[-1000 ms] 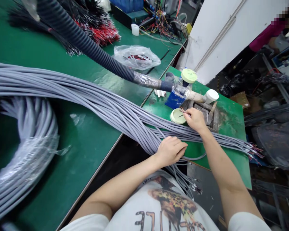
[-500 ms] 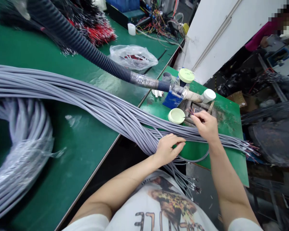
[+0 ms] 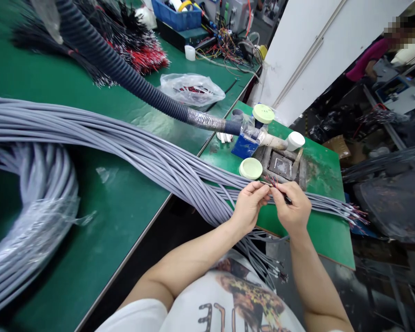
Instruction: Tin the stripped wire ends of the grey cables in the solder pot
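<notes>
Leaving the long bundle of grey-sheathed cables point(image 3: 141, 143), the left hand point(image 3: 251, 206) has come up to meet the right hand point(image 3: 293, 207); the work now occupies both. Left fingertips pinch at the thin multicoloured wire ends point(image 3: 271, 180), which sit between the hands, gripped by the right thumb and fingers. Farther back, a clear plastic bag point(image 3: 209, 94) holds red-and-black pieces; the shallow pale-green round dish point(image 3: 251, 167) shows no contents I can make out.

Single head-worn view; looks forward and down, hands point(image 3: 293, 210) near.
</notes>
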A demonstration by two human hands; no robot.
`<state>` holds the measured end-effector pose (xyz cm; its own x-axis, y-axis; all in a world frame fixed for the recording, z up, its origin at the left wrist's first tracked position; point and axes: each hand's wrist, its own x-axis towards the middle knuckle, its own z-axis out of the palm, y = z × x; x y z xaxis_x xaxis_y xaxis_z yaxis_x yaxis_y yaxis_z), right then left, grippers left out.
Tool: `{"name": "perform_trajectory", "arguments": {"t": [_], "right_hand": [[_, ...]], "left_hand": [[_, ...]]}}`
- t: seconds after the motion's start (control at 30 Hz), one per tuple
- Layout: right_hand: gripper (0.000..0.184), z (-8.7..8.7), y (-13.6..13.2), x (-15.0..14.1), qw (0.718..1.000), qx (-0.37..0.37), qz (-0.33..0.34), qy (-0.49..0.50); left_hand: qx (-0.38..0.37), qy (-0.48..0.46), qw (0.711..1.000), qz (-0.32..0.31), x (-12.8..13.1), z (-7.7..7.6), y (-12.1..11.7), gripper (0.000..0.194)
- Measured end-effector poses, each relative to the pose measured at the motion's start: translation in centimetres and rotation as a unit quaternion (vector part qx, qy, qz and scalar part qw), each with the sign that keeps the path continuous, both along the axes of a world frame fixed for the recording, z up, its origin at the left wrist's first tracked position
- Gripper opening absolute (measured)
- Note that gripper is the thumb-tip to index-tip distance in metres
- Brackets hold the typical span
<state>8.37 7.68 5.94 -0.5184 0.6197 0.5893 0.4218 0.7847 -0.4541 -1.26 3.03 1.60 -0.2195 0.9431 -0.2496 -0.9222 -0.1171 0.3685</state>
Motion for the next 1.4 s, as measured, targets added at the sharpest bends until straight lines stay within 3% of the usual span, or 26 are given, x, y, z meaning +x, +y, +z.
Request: {"name": "perform_trajectory", "arguments": {"t": [0.37, 0.47, 0.53, 0.6, 0.63, 0.7, 0.8, 0.9, 0.97, 1.07, 1.4], "right_hand": [[0.005, -0.8, 0.6, -0.2, 0.998, -0.028, -0.042, 0.041], [0.009, -0.2, 3.0, 0.7, 0.996, -0.006, -0.085, 0.002], [0.015, 0.1, 5.7, 1.7, 0.991, 0.014, -0.128, -0.042], [0.02, 0.2, 8.9, 2.9, 0.981, 0.013, -0.166, -0.103], [0.021, 0.2, 10.5, 3.4, 0.972, 0.001, -0.187, -0.14], [0.024, -0.2, 13.2, 4.1, 0.946, -0.044, -0.227, -0.227], [0.027, -1.0, 15.9, 4.4, 0.913, -0.088, -0.257, -0.304], [0.027, -1.9, 17.3, 4.0, 0.899, -0.097, -0.271, -0.33], [0.027, -2.4, 17.8, 3.7, 0.889, -0.103, -0.277, -0.35], [0.029, -2.9, 18.4, 3.5, 0.876, -0.109, -0.283, -0.374], [0.03, -4.0, 18.7, 3.0, 0.858, -0.117, -0.296, -0.404]], "left_hand": [[0.005, -0.063, 0.998, -0.02, 1.1, 0.3, 1.0, 0.02], [-0.002, -0.003, 0.998, -0.07, 1.2, 0.4, 0.8, 0.024], [0.006, 0.115, 0.989, -0.091, 0.8, 0.3, 0.0, 0.025], [0.033, 0.295, 0.953, -0.053, -0.2, -0.2, -1.1, 0.017], [0.056, 0.402, 0.914, -0.006, -0.9, -0.6, -1.7, 0.012], [0.099, 0.575, 0.807, 0.096, -2.4, -1.8, -2.5, 0.008], [0.101, 0.692, 0.694, 0.169, -4.1, -3.6, -2.9, 0.01], [0.108, 0.752, 0.632, 0.152, -4.4, -4.5, -2.8, 0.01], [0.117, 0.774, 0.606, 0.14, -4.1, -4.6, -2.6, 0.01], [0.123, 0.788, 0.59, 0.127, -3.9, -4.4, -2.5, 0.011], [0.124, 0.787, 0.595, 0.105, -4.0, -4.6, -2.5, 0.013]]}}
